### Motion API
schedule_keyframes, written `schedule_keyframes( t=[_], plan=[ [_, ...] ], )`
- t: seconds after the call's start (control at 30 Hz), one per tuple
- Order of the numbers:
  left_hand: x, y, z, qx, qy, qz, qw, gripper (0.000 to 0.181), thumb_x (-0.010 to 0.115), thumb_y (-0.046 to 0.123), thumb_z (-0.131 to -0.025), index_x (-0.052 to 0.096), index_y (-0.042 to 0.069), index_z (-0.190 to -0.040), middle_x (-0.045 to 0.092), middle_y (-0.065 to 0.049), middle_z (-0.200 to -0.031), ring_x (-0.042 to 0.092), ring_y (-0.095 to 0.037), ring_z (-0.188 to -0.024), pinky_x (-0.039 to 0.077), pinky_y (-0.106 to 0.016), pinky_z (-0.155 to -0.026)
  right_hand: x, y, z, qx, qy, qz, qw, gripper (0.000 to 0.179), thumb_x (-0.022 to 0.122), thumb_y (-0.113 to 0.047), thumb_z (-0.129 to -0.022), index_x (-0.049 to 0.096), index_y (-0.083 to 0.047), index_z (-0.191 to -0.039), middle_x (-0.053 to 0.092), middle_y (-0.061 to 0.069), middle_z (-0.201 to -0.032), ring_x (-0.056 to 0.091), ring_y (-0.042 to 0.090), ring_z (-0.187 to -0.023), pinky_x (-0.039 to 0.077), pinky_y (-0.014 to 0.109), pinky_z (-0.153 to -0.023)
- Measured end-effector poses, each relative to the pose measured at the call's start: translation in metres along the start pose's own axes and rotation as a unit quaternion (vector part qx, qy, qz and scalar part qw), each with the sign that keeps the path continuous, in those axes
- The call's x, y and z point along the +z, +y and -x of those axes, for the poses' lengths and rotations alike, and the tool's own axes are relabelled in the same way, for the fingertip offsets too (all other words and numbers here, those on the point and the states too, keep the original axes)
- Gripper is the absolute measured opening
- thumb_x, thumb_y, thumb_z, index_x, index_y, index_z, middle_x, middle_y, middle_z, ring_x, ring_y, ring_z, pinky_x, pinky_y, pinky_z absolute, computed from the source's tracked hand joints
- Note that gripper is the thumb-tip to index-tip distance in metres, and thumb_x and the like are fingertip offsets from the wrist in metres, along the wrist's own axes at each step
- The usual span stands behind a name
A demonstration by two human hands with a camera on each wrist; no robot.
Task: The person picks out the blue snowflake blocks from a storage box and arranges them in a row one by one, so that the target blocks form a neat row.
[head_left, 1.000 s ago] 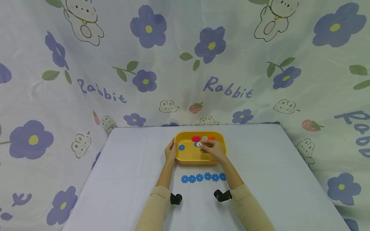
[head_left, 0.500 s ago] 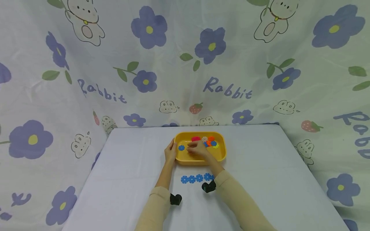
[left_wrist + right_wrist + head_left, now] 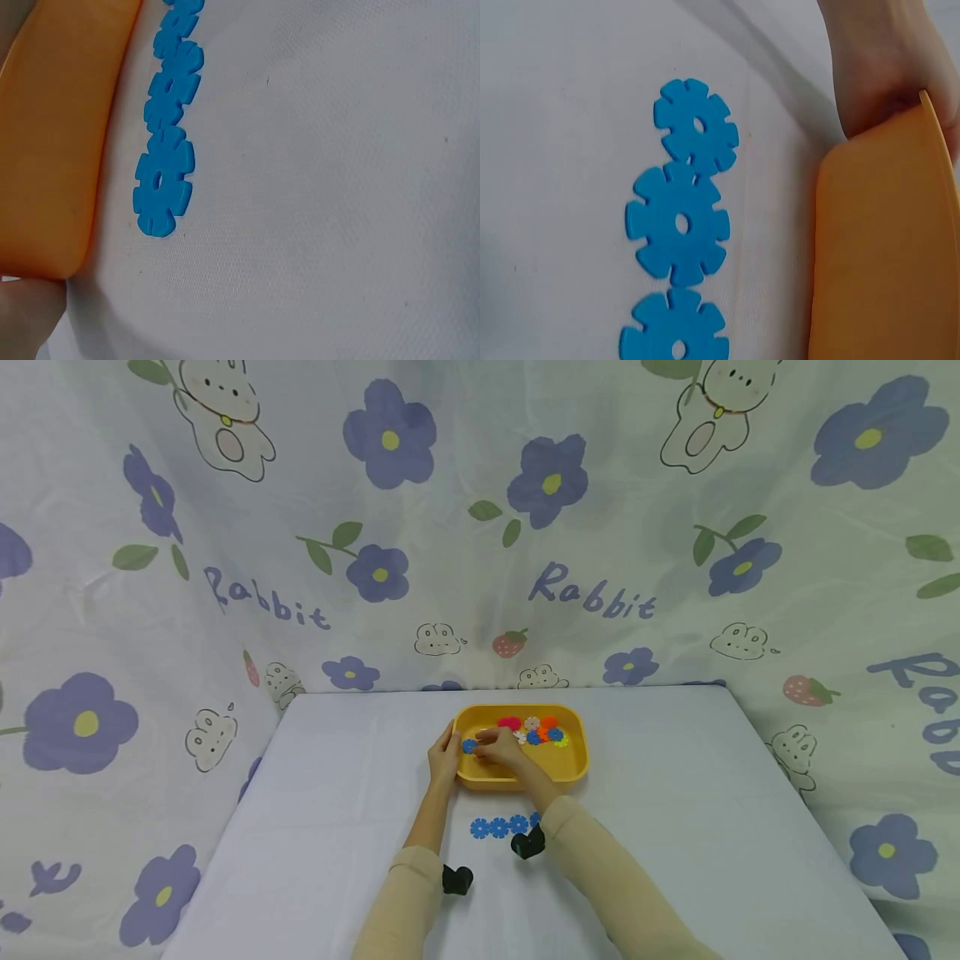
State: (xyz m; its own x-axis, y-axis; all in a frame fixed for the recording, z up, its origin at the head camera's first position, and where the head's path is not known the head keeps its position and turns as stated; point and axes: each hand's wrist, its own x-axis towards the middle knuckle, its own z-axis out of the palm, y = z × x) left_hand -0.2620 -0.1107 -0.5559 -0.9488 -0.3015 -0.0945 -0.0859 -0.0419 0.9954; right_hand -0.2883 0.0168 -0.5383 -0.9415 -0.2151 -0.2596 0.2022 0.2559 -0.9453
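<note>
My left hand (image 3: 444,756) grips the left end of a yellow plastic tray (image 3: 573,764); in the right wrist view it wraps round the tray's corner. Inside the tray, my right hand (image 3: 501,750) reaches to the left with its fingertips right at a lone blue snowflake disc (image 3: 468,747). Its fingers are loosely bent and partly overlap the disc's right side. Neither wrist view shows the right fingertips. In front of the tray lies a row of blue notched discs (image 3: 498,827), edge to edge, its right part covered by my right sleeve.
Towards the tray's right side lie mixed discs: pink (image 3: 510,724), orange (image 3: 549,723), blue (image 3: 555,735), white and yellow-green (image 3: 561,742). A white cloth (image 3: 337,810) covers the table. A patterned curtain (image 3: 480,552) hangs behind. Black wrist cameras (image 3: 528,843) sit low over the table.
My right hand has let go of a white disc among the others on the right, then moved left across the tray to the lone blue disc. The left hand has stayed on the tray.
</note>
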Motion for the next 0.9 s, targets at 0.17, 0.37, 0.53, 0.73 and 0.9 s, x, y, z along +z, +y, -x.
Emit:
schedule_keyframes(
  t=[0.17,0.37,0.53,0.73,0.9],
  plan=[
    [0.001,0.001,0.000,-0.004,0.000,0.006,1.0000,0.041,0.050,0.019,-0.098,0.048,0.006,-0.137,0.044,-0.013,-0.142,0.035,-0.027,-0.135,0.031,-0.038,-0.112,0.013,0.045,-0.042,-0.052,-0.036,0.014,0.9979,0.040,0.070,-0.005,-0.081,0.063,0.002,-0.119,0.066,0.020,-0.108,0.069,0.027,-0.085,0.058,0.032,-0.077],
    [0.000,0.000,0.000,-0.004,-0.003,0.012,0.9999,0.042,0.050,0.018,-0.098,0.046,0.006,-0.138,0.043,-0.013,-0.143,0.034,-0.028,-0.136,0.030,-0.039,-0.112,0.027,0.128,-0.128,-0.128,-0.065,0.058,0.9879,0.041,0.076,-0.025,-0.077,0.069,-0.009,-0.114,0.071,0.008,-0.098,0.067,0.017,-0.081,0.058,0.027,-0.069],
    [0.001,0.000,-0.001,-0.004,-0.003,0.019,0.9998,0.043,0.050,0.017,-0.098,0.046,0.004,-0.138,0.043,-0.014,-0.143,0.034,-0.029,-0.135,0.031,-0.040,-0.111,0.020,0.076,-0.077,-0.104,-0.058,0.070,0.9904,0.037,0.073,-0.022,-0.080,0.069,-0.006,-0.113,0.070,0.011,-0.098,0.067,0.020,-0.082,0.058,0.029,-0.072],
    [0.001,0.000,0.000,-0.006,-0.009,0.021,0.9997,0.043,0.049,0.017,-0.098,0.045,0.004,-0.139,0.042,-0.013,-0.144,0.034,-0.029,-0.136,0.031,-0.040,-0.111,0.013,-0.022,0.018,-0.057,-0.042,0.084,0.9939,0.033,0.061,-0.001,-0.085,0.060,0.013,-0.115,0.063,0.028,-0.109,0.064,0.033,-0.092,0.057,0.030,-0.079],
    [0.001,0.000,0.000,-0.010,-0.008,0.018,0.9997,0.043,0.049,0.018,-0.098,0.045,0.006,-0.139,0.042,-0.012,-0.144,0.034,-0.028,-0.136,0.033,-0.039,-0.110,0.007,-0.018,0.021,-0.060,-0.023,0.062,0.9960,0.026,0.059,-0.005,-0.089,0.066,0.007,-0.110,0.067,0.020,-0.101,0.064,0.025,-0.086,0.056,0.026,-0.079]
  ],
)
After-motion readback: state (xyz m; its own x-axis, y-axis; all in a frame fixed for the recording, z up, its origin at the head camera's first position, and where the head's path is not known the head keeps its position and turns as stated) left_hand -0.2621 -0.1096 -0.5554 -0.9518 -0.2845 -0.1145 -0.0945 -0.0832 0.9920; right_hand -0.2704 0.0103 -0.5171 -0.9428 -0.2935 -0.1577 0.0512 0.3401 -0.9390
